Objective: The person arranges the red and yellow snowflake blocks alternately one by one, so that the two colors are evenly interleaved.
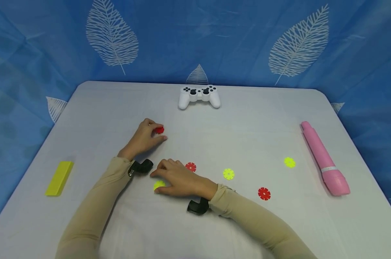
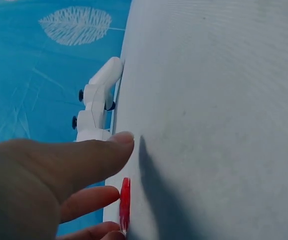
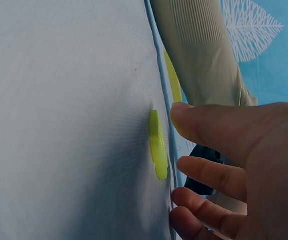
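Note:
My left hand [image 1: 142, 138] reaches to a red notched plastic disc [image 1: 160, 130] that lies on the white table. In the left wrist view the fingertips are right at the edge of this red disc [image 2: 125, 202], and the thumb stands apart from it. My right hand [image 1: 181, 180] is low over a yellow notched disc [image 1: 159, 185], thumb and fingers spread around it. The right wrist view has that yellow disc [image 3: 157, 145] flat on the table, just beyond the thumb and fingertips.
Another red disc [image 1: 190, 167] lies beside my right hand. Farther right are two yellow discs [image 1: 228, 174] and a red one [image 1: 264, 194]. A white game controller [image 1: 199, 96] sits at the back, a folded pink umbrella [image 1: 324, 158] at right, a yellow block [image 1: 59, 178] at left.

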The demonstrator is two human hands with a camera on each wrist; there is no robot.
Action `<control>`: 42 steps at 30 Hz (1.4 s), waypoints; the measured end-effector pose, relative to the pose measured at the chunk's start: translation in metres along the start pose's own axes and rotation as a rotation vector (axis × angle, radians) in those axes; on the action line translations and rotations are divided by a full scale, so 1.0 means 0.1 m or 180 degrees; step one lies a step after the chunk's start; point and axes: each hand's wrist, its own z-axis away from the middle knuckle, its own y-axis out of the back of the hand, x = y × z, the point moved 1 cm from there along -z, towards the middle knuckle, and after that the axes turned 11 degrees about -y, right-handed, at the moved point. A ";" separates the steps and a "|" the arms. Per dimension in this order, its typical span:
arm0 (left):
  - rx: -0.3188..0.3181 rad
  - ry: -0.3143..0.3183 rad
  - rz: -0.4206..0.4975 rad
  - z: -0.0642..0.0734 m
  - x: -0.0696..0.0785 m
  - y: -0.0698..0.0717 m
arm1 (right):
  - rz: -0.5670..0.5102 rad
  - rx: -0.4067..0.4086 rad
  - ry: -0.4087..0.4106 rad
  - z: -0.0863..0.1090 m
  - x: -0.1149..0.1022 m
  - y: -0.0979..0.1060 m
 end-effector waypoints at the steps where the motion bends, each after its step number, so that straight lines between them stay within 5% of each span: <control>1: -0.0025 0.0005 -0.0030 0.01 0.01 0.00 | -0.0007 0.0001 0.0001 0.00 0.00 0.00; 14: 0.0263 -0.0478 -0.0560 0.05 0.03 -0.05 | 0.0015 0.0016 0.0018 0.01 0.01 0.03; 24: 0.0043 -0.0418 -0.0668 0.03 -0.03 -0.08 | 0.0051 0.0071 0.0054 0.01 0.01 0.04; 42: 0.0190 -0.0429 -0.0604 0.01 -0.03 -0.05 | 0.0027 0.0187 -0.0033 0.02 0.01 0.08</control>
